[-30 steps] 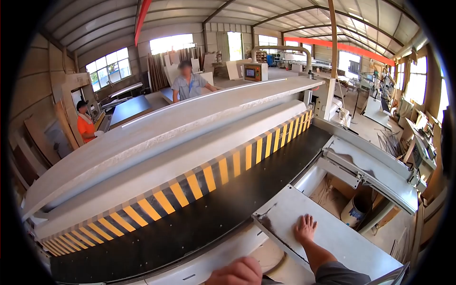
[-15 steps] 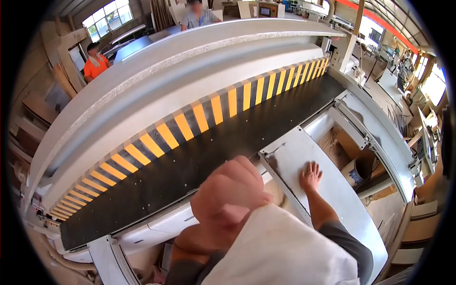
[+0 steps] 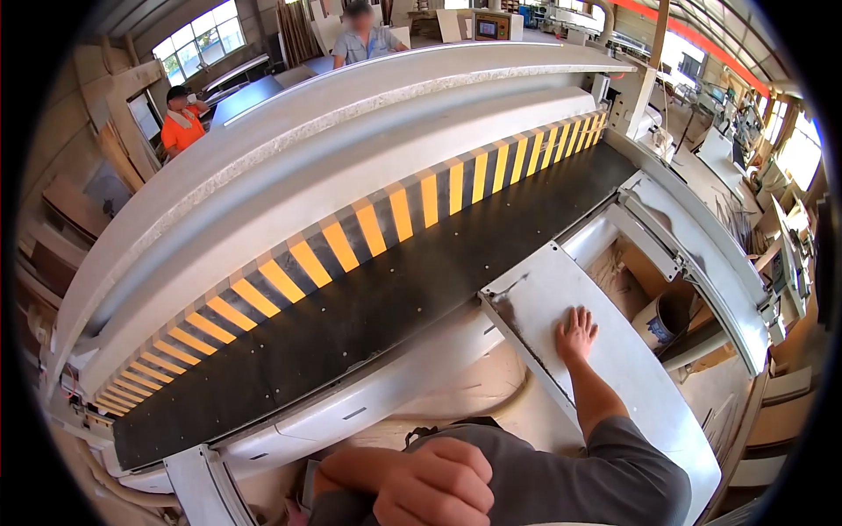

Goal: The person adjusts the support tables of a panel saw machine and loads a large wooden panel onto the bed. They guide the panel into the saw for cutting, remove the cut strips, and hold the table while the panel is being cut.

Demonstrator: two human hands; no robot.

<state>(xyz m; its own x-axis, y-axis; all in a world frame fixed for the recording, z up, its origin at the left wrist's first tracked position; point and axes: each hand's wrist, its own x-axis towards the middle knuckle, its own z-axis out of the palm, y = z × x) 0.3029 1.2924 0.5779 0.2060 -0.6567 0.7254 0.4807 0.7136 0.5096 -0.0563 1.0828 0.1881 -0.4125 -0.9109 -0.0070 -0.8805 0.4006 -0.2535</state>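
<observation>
My right hand (image 3: 576, 334) lies flat on a pale metal side table (image 3: 631, 386), fingers spread, holding nothing. Close to my body at the bottom of the view, my left hand (image 3: 436, 484) is curled into a fist; whether anything is inside it is hidden. Beyond both hands runs the black bed (image 3: 368, 324) of a long machine, dotted with small pale spots. Above the bed is a yellow-and-black striped guard (image 3: 377, 223), under a long pale machine cover (image 3: 289, 131).
A person in a grey shirt (image 3: 361, 44) stands behind the machine, and a person in orange (image 3: 182, 130) is at the far left. A bucket (image 3: 662, 317) sits in the gap right of the side table. A control panel (image 3: 493, 28) stands at the back.
My left fist has dropped toward my body, and the white cloth seen in front of me half a second ago is out of view. My right hand stays on the side table.
</observation>
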